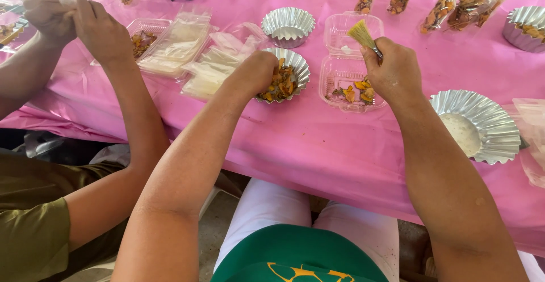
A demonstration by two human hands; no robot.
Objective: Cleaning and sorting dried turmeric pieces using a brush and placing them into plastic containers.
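Left hand [256, 72] is down in the foil cup [295, 66] of orange chips [281, 83], grip curled onto the chips; can't tell if it has any pinched. Right hand [393, 72] is fisted tight on a small brush [361, 34], bristles up, right over the open clear clamshell [340, 83] holding a few chips. Both sit mid-tabletop [318, 140]; another person's hands [74, 24] work a bag at far left.

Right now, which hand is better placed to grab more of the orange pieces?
Probably the left hand: it already rests in the foil cup of orange pieces. The right hand is busy gripping a small brush over the clear box.
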